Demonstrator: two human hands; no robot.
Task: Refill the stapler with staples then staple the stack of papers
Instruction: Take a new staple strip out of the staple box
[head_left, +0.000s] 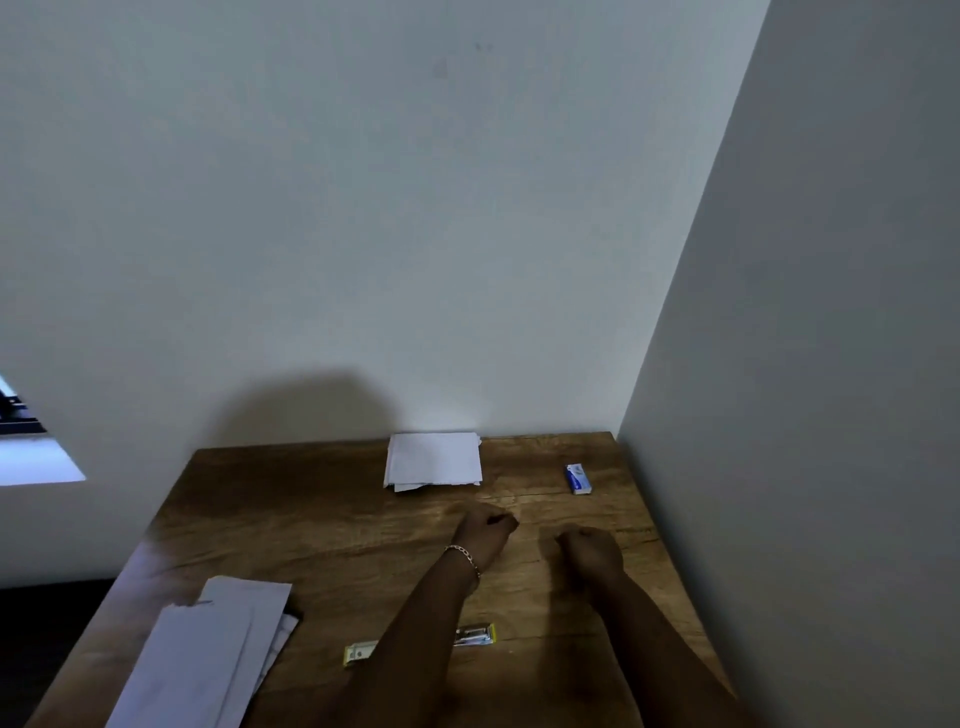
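A yellow stapler (475, 635) lies open and flat near the front of the wooden table (322, 525); my left forearm crosses over its middle and hides it. A small blue and white staple box (578, 478) sits at the back right. A white paper stack (434, 460) rests against the back wall. My left hand (483, 535), with a chain bracelet at the wrist, hovers as a loose fist in the middle of the table. My right hand (589, 552) is curled shut beside it. Neither hand holds anything that I can see.
More white sheets (208, 660) lie fanned out at the front left corner, partly over the table's edge. Walls (805, 364) close the table in at the back and on the right. A window (31, 457) shows at the far left.
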